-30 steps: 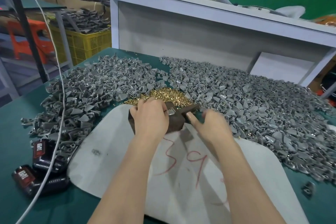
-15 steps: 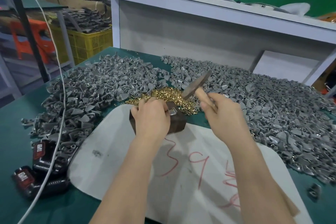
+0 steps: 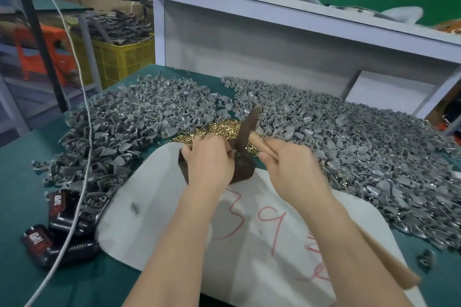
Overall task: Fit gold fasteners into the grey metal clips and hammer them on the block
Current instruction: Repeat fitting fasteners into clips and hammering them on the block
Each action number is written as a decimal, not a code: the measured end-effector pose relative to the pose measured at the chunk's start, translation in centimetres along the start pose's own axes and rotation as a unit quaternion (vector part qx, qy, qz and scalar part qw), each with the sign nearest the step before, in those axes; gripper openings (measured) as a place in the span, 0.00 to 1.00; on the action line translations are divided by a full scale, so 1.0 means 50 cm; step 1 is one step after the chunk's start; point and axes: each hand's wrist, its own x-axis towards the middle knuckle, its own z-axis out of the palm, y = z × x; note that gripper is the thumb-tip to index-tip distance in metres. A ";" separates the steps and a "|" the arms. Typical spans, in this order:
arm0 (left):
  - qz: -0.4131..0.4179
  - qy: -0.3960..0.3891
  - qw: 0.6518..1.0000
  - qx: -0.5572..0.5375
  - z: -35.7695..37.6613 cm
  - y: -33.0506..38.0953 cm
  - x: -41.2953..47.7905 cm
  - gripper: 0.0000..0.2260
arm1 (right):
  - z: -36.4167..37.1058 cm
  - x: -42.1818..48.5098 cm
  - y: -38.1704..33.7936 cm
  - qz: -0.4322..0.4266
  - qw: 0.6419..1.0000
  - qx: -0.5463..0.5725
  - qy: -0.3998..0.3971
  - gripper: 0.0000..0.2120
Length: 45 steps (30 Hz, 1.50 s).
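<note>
I'm gripping the raised hammer (image 3: 247, 127) in my right hand (image 3: 291, 167), aiming squarely, clear of my left hand (image 3: 209, 157) clutching the block (image 3: 245, 169).

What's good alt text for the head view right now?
A person's right hand holds a hammer above a dark block while the left hand rests on it. Grey clips and gold fasteners are heaped on the green table.

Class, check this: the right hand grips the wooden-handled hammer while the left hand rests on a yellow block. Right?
No. In the head view the block under the left hand is dark brown, not yellow; the right hand does grip the wooden-handled hammer.
</note>
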 end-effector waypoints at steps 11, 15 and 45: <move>-0.001 -0.003 1.000 0.022 -0.002 -0.001 -0.001 0.08 | 0.008 -0.005 0.003 0.006 0.999 -0.027 -0.038 0.13; -0.006 -0.002 1.000 0.008 0.000 0.001 0.002 0.08 | -0.007 0.004 0.006 -0.002 0.992 0.041 0.119 0.16; 0.003 0.070 0.987 -0.142 0.000 0.012 0.000 0.10 | 0.050 0.107 0.054 0.112 0.970 0.215 0.013 0.08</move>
